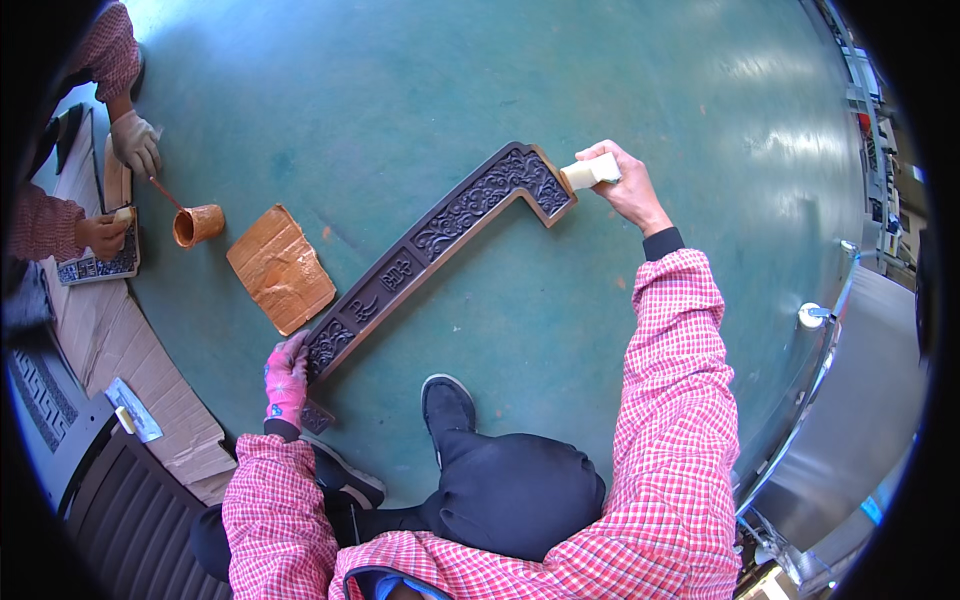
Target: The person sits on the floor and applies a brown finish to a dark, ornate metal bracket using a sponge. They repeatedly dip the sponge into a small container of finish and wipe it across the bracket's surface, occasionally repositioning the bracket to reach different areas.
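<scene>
A long dark carved panel (405,262) with raised scrollwork and a hooked far end lies diagonally in front of me. Gold-brown colour runs along its edges. My left hand (286,382), in a pink glove, is closed around the panel's near end. Bare and pinching, my right hand (632,190) holds a pale sponge block (592,172) against the edge of the hooked far end. A piece of cardboard (282,268), smeared with gold-brown paint, lies on the floor left of the panel.
A gold-brown cup (200,225) stands on the green floor (660,80). A co-worker's gloved hand (135,145) holds a thin stick into it; their other hand (100,238) is on a smaller carved piece. Dark slatted panels (135,520) lie lower left; a metal cart (860,370) stands right.
</scene>
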{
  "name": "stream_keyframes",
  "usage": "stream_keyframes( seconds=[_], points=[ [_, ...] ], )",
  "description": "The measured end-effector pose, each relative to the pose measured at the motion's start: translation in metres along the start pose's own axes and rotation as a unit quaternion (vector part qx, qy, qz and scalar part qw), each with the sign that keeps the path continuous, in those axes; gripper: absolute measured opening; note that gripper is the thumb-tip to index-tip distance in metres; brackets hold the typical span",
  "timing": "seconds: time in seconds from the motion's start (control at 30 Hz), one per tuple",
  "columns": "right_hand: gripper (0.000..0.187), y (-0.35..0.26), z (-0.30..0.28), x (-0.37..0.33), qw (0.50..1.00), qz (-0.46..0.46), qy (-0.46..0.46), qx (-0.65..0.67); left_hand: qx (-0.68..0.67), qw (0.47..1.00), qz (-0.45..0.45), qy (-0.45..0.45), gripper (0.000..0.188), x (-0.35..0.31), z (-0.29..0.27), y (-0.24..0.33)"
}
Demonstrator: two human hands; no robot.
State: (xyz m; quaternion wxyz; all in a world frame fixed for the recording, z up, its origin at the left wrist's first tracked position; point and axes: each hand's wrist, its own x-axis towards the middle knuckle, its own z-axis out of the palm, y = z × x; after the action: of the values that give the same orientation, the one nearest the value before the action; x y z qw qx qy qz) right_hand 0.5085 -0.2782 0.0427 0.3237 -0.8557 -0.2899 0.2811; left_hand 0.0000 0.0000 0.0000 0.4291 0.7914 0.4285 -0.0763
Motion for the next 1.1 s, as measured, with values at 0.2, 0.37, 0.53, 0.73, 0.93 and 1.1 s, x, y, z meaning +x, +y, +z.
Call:
stream_keyframes(
  seconds=[0.2,0.37,0.53,0.73,0.93,1.1],
  points=[
    [0.030,0.006,-0.004,-0.012,0.998,-0.005,0.068,0.015,-0.021,1.000,0.008,0.015,0.035,0.010,0.002,0.004],
    [0.029,0.012,0.008,-0.031,0.992,-0.004,0.122,-0.028,-0.017,1.000,0.004,0.009,0.041,0.008,0.000,-0.002],
    [0.034,0.008,0.023,-0.056,0.970,0.014,0.230,-0.080,-0.052,0.998,0.008,-0.020,0.041,0.003,0.018,0.001],
    [0.040,0.015,0.058,-0.056,0.962,0.046,0.267,-0.008,-0.040,0.998,-0.023,-0.047,0.029,0.006,0.022,0.005],
    [0.040,0.014,0.063,-0.053,0.951,0.041,0.296,-0.086,-0.017,0.999,0.033,-0.021,0.030,0.007,0.021,-0.004],
    [0.038,0.013,0.064,-0.053,0.950,0.023,0.277,-0.140,-0.031,0.999,0.002,-0.038,0.031,0.009,0.022,0.003]
  ],
)
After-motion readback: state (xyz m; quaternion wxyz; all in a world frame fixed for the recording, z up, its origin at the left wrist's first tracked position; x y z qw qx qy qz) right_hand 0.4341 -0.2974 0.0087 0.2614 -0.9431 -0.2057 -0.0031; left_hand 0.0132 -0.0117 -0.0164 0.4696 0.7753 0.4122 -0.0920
